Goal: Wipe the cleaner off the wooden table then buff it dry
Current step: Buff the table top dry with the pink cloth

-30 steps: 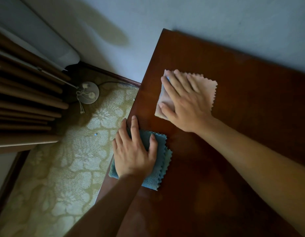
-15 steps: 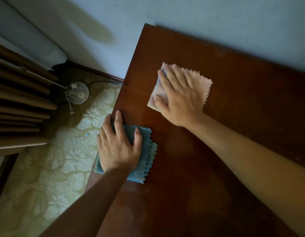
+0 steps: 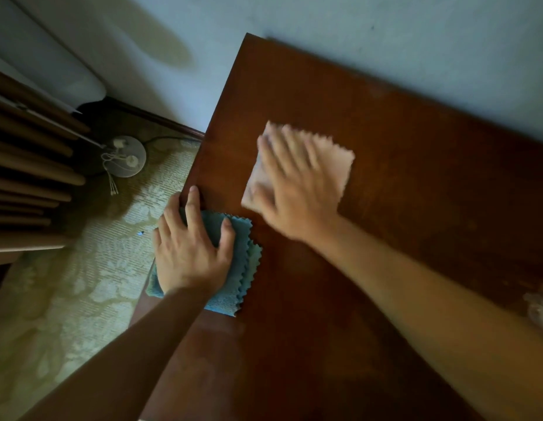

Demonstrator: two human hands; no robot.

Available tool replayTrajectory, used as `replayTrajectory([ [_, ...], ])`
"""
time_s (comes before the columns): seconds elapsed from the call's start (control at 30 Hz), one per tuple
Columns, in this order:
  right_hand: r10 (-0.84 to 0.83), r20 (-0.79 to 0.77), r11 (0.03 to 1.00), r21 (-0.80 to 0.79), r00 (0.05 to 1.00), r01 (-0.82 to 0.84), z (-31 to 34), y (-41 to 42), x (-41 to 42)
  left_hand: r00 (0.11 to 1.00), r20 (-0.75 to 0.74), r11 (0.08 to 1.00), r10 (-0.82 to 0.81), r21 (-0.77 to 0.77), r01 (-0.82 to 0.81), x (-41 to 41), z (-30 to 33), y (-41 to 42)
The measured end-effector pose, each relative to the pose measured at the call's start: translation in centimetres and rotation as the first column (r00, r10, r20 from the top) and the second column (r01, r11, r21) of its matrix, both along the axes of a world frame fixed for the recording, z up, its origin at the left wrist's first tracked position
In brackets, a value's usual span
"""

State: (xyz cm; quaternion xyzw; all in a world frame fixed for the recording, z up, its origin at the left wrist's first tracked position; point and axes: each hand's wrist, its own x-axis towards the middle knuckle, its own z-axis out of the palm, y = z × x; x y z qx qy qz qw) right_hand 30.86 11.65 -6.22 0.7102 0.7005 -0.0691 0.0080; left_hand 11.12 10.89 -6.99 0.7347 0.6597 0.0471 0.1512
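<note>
Since a moment ago the right hand [image 3: 297,189] has swept its pink cloth [image 3: 334,165] on, blurred, fingers flat, at twelve o'clock on the wooden table [image 3: 416,208]. Left hand [image 3: 191,253] presses the blue cloth [image 3: 237,268] flat at nine o'clock. Buffing, I'd say; next, fresh patches.

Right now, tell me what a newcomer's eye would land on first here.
Two flat hands, each pressing a cloth on the dark wooden table: the right hand, motion-blurred, on a pink cloth toward the far left corner, the left hand on a blue cloth overhanging the table's left edge. Left of the table lies pale patterned flooring.
</note>
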Motion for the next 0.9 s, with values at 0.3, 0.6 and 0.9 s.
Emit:
replayTrajectory([
  [0.3, -0.038, 0.079, 0.998, -0.042, 0.996, 0.042, -0.6, 5.0, 3.8, 1.0, 0.013, 1.0, -0.003, 0.012, 0.003, -0.1, -0.1, -0.1],
  [0.6, 0.075, -0.028, 0.991, 0.114, 0.997, -0.071, -1.3, -3.4, 0.1, 1.0, 0.021, 1.0, -0.017, 0.007, 0.017, -0.1, 0.0, -0.1],
  [0.9, -0.192, 0.018, 0.981, 0.012, 0.981, 0.192, -0.6, 3.7, 8.3, 0.979, 0.053, 0.98, -0.195, 0.044, 0.192, 1.9, 1.3, 0.6],
])
